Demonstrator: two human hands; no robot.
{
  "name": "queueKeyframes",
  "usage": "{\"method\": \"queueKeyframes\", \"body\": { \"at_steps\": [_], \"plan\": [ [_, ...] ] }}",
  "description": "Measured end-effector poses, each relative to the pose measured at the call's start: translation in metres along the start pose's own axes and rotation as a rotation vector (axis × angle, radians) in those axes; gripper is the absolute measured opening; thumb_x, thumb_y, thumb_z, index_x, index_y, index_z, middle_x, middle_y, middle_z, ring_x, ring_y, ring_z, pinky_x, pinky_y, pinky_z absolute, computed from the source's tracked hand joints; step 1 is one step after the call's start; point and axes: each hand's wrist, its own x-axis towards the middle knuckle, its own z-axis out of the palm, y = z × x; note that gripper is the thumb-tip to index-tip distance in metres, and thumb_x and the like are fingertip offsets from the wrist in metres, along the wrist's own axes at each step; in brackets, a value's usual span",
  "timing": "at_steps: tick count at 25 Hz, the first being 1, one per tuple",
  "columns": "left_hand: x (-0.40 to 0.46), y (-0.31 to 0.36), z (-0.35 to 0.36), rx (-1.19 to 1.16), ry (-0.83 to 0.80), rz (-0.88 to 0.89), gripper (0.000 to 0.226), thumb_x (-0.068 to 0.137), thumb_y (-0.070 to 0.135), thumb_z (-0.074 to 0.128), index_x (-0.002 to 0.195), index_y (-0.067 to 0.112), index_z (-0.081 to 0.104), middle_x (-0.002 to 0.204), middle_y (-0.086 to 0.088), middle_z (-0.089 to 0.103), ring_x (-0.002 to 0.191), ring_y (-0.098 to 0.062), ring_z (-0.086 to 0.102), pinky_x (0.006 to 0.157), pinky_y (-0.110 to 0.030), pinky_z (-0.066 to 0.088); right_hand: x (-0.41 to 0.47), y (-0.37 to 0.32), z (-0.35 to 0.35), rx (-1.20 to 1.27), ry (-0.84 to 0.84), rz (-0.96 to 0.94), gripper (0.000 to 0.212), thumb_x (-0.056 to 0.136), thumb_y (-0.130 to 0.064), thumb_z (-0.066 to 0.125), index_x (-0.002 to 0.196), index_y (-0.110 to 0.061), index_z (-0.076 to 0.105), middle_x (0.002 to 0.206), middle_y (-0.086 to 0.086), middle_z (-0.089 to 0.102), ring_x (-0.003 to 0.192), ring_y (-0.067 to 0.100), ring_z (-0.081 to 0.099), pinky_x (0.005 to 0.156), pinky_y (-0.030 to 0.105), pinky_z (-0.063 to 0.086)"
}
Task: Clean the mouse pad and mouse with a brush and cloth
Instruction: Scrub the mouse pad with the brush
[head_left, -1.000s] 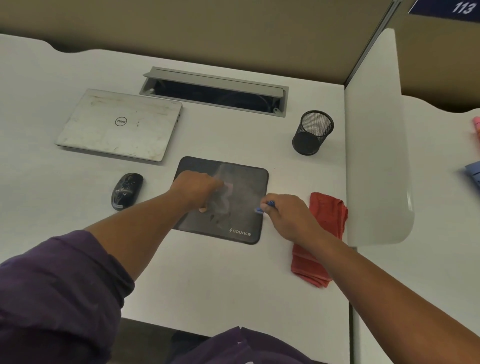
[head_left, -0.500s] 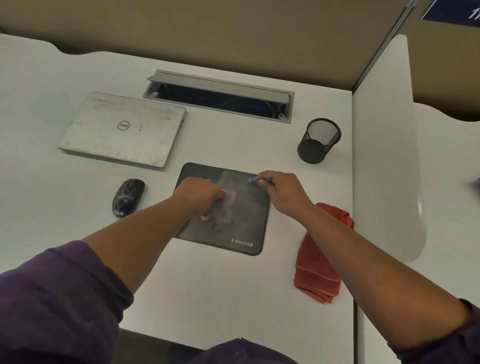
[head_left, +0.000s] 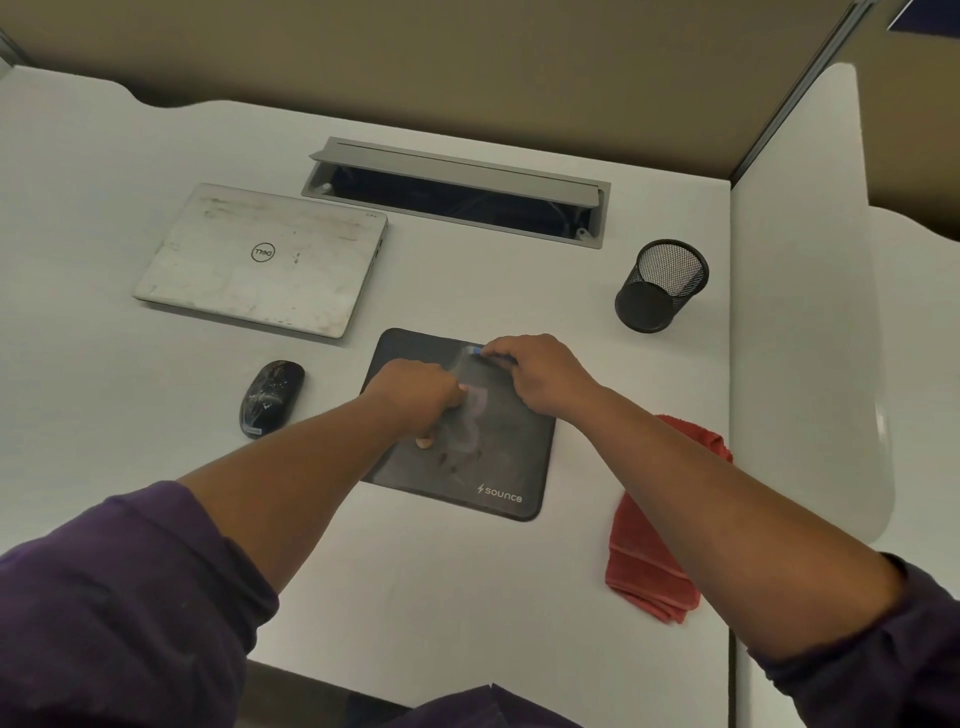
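Observation:
A black mouse pad (head_left: 506, 467) with a grey dusty smear lies on the white desk. My left hand (head_left: 415, 395) rests on the pad's left half, its fingers curled under and holding nothing. My right hand (head_left: 540, 371) is over the pad's far edge and pinches a small blue brush (head_left: 478, 352), whose tip touches the far part of the pad. A dusty black mouse (head_left: 270, 397) sits on the desk left of the pad. To the right of the pad lies a folded red cloth (head_left: 649, 561), partly hidden under my right forearm.
A closed silver laptop (head_left: 265, 260) lies at the back left. Behind the pad is an open grey cable tray (head_left: 457, 192). A black mesh pen cup (head_left: 660, 286) stands at the back right. A white divider panel (head_left: 800, 312) bounds the desk on the right.
My right hand carried the brush from the pad's right edge up to its far edge, then a little left along it. My left hand stayed on the pad.

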Motion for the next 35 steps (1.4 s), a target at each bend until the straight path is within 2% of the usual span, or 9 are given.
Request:
{"method": "queueKeyframes", "body": {
  "at_steps": [5, 10, 13, 16, 21, 25, 28, 31, 35],
  "plan": [
    [0.002, -0.001, -0.001, 0.012, -0.017, 0.012, 0.049, 0.078, 0.026, 0.080, 0.124, 0.030, 0.064, 0.071, 0.004, 0.040, 0.065, -0.022, 0.047, 0.052, -0.028, 0.029, -0.002, 0.007, -0.018, -0.393, -0.005, 0.117, 0.033, 0.089, -0.012, 0.046, 0.112, -0.023, 0.066, 0.114, 0.005, 0.066, 0.099, 0.029, 0.058, 0.073, 0.031, 0.040],
    [0.003, 0.000, -0.005, -0.016, -0.041, 0.037, 0.053, 0.072, 0.029, 0.083, 0.122, 0.029, 0.064, 0.077, 0.003, 0.047, 0.068, -0.024, 0.051, 0.054, -0.029, 0.030, -0.005, -0.008, -0.006, -0.186, -0.052, 0.007, 0.033, 0.102, -0.020, 0.045, 0.129, -0.029, 0.062, 0.130, 0.002, 0.063, 0.113, 0.028, 0.058, 0.086, 0.031, 0.043],
    [0.003, -0.002, -0.003, -0.023, -0.031, 0.042, 0.056, 0.070, 0.029, 0.085, 0.122, 0.028, 0.064, 0.091, -0.003, 0.063, 0.074, -0.027, 0.059, 0.056, -0.030, 0.033, -0.011, -0.002, -0.008, -0.316, -0.042, 0.115, 0.036, 0.093, -0.014, 0.046, 0.124, -0.024, 0.063, 0.116, 0.006, 0.064, 0.103, 0.032, 0.059, 0.074, 0.031, 0.039],
    [0.004, -0.002, -0.001, -0.039, -0.038, 0.040, 0.055, 0.069, 0.029, 0.085, 0.120, 0.028, 0.065, 0.089, -0.001, 0.063, 0.069, -0.024, 0.051, 0.053, -0.029, 0.030, -0.015, 0.001, -0.018, -0.434, -0.038, 0.177, 0.031, 0.081, -0.010, 0.044, 0.105, -0.017, 0.063, 0.097, 0.006, 0.062, 0.085, 0.029, 0.055, 0.061, 0.031, 0.037],
    [0.003, -0.002, -0.002, -0.046, -0.032, 0.041, 0.051, 0.069, 0.025, 0.084, 0.116, 0.026, 0.065, 0.078, 0.002, 0.051, 0.066, -0.025, 0.049, 0.053, -0.029, 0.031, -0.015, -0.009, -0.012, -0.297, -0.083, 0.113, 0.039, 0.096, -0.015, 0.043, 0.129, -0.026, 0.060, 0.128, 0.003, 0.062, 0.114, 0.029, 0.056, 0.093, 0.039, 0.048],
    [0.001, -0.003, -0.002, -0.073, -0.043, 0.039, 0.054, 0.068, 0.025, 0.085, 0.118, 0.026, 0.065, 0.084, -0.001, 0.059, 0.068, -0.024, 0.049, 0.051, -0.028, 0.026, -0.023, 0.009, -0.028, -0.426, -0.052, 0.223, 0.029, 0.084, -0.011, 0.047, 0.105, -0.014, 0.066, 0.110, 0.008, 0.067, 0.096, 0.029, 0.059, 0.073, 0.032, 0.045],
    [0.001, -0.003, -0.002, -0.052, -0.025, 0.045, 0.050, 0.074, 0.026, 0.083, 0.120, 0.027, 0.065, 0.088, -0.001, 0.061, 0.070, -0.025, 0.052, 0.053, -0.029, 0.030, -0.024, 0.006, -0.037, -0.090, 0.073, 0.146, 0.027, 0.094, -0.013, 0.049, 0.108, -0.018, 0.071, 0.113, 0.001, 0.070, 0.100, 0.021, 0.061, 0.078, 0.028, 0.043],
    [0.001, -0.002, -0.001, -0.041, -0.018, 0.047, 0.050, 0.074, 0.026, 0.083, 0.121, 0.026, 0.064, 0.093, -0.003, 0.064, 0.072, -0.025, 0.053, 0.054, -0.029, 0.030, -0.026, 0.011, -0.035, -0.200, -0.007, 0.141, 0.027, 0.099, -0.014, 0.049, 0.116, -0.021, 0.069, 0.119, 0.002, 0.067, 0.106, 0.023, 0.059, 0.080, 0.029, 0.042],
    [0.001, -0.004, -0.002, -0.064, -0.036, 0.046, 0.050, 0.072, 0.026, 0.084, 0.119, 0.026, 0.066, 0.081, 0.002, 0.057, 0.068, -0.024, 0.049, 0.049, -0.027, 0.026, -0.034, 0.022, -0.048, -0.283, -0.110, 0.171, 0.024, 0.095, -0.014, 0.052, 0.104, -0.024, 0.072, 0.111, 0.002, 0.069, 0.088, 0.019, 0.056, 0.066, 0.027, 0.038]
  ]
}}
